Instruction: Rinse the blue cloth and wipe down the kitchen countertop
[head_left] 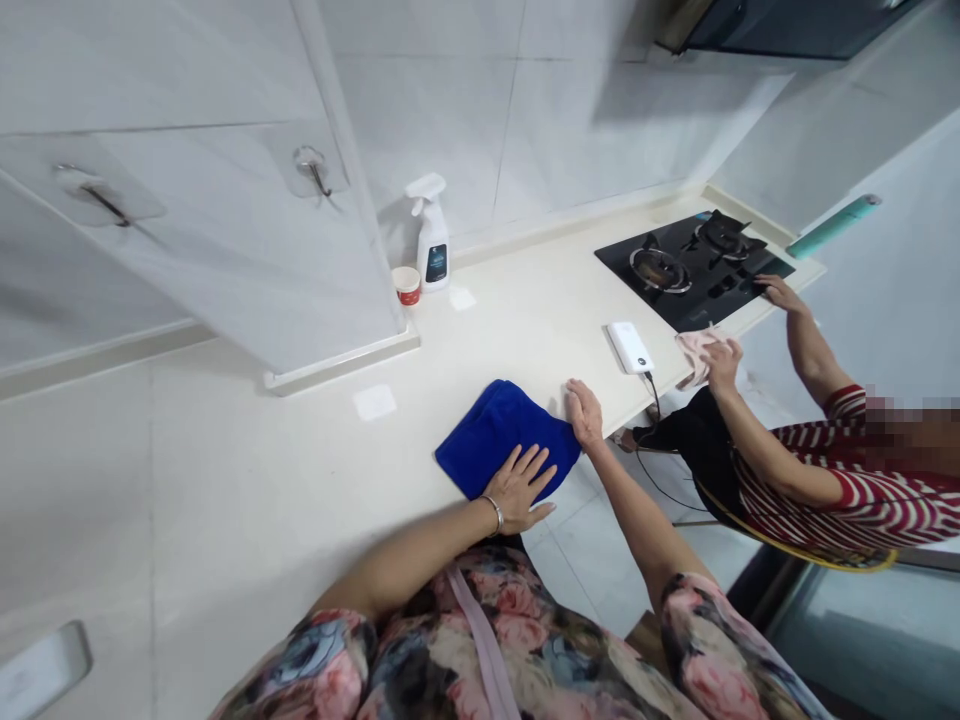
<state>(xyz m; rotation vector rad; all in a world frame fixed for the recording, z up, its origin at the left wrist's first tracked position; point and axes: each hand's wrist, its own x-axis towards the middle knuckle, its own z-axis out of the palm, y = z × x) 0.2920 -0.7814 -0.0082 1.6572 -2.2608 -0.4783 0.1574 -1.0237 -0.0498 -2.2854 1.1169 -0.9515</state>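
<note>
A folded blue cloth (480,435) lies at the front edge of the white counter. My left hand (521,485) rests flat on it, fingers spread, with a bracelet at the wrist. At the cloth's right end is my right hand (585,412), its fingers stretched out and lying against the cloth's edge and the countertop. Whether its thumb pinches any of the fabric cannot be seen. To the right of that hand a white power bank (630,347) lies on the counter, with a black cable hanging over the edge.
A spray bottle (433,235) and a small red-and-white tub (406,286) stand against the wall. At the right is a black gas hob (686,265). Beside it, another person in a striped shirt (806,450) holds a pink cloth (694,352). A wall corner (337,350) juts over the counter.
</note>
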